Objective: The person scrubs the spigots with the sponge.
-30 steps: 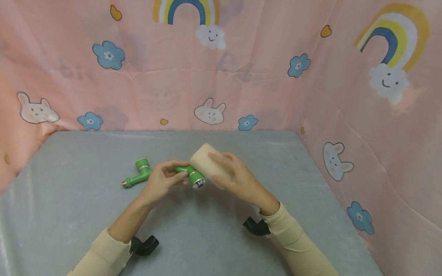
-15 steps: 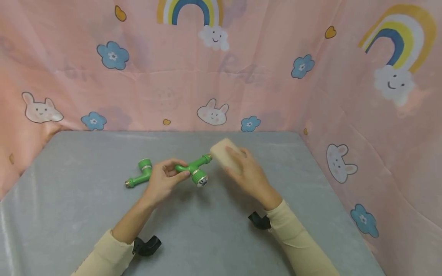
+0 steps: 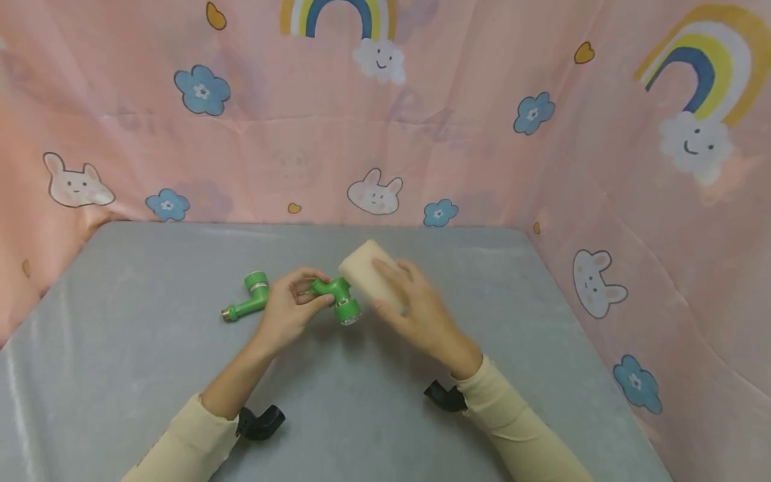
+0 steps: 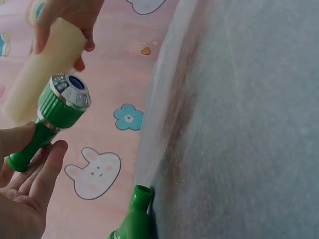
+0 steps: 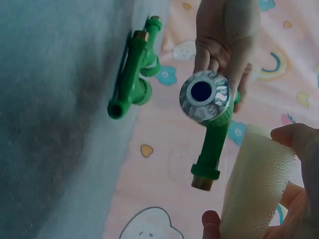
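Note:
My left hand [image 3: 286,311] pinches a green faucet [image 3: 346,309] by its spout, above the table. Its ribbed knob with a silver cap points down toward me in the head view. In the right wrist view, the brass threaded end [image 5: 202,182] shows at the bottom of the faucet. My right hand [image 3: 424,318] grips a cream sponge block [image 3: 366,268], fingers over one side and thumb on the other. The sponge lies right beside the faucet and covers its far end in the head view; whether they touch I cannot tell.
Another green faucet [image 3: 243,308] lies on the grey table [image 3: 337,415] left of my left hand. The right wrist view shows green fittings [image 5: 132,74] on the table, one behind another. Black curved pieces [image 3: 262,423] stick out by both sleeves. Pink printed cloth [image 3: 301,134] hangs behind.
Half a second ago the sponge sat farther right, at the faucet's brass tip. It has since moved back left over the faucet. The left hand keeps its hold on the faucet.

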Demonstrator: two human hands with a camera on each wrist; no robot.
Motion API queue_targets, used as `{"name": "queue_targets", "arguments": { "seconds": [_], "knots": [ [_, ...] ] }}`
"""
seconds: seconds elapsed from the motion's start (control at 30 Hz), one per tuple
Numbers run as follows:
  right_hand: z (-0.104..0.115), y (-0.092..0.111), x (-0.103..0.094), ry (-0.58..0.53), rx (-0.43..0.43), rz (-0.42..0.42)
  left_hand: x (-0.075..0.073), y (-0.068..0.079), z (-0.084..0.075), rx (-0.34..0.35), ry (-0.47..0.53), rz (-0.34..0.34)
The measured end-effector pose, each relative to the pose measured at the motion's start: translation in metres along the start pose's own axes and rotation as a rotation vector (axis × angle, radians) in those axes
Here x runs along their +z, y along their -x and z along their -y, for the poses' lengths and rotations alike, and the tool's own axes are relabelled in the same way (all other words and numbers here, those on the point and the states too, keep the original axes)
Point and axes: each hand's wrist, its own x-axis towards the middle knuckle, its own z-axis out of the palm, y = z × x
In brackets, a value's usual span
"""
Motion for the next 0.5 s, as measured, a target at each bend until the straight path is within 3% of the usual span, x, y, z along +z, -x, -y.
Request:
{"name": "queue_targets", "arguments": {
  "seconds": [0.2, 0.5],
  "knots": [
    [0.004, 0.001, 0.006, 0.039, 0.037, 0.059, 0.005, -0.001, -0.004, 0.045, -0.08, -0.043],
    [-0.007, 0.002, 0.005, 0.069, 0.096, 0.032, 0.006, 0.002, 0.0, 0.048, -0.101, -0.069]
  ]
}}
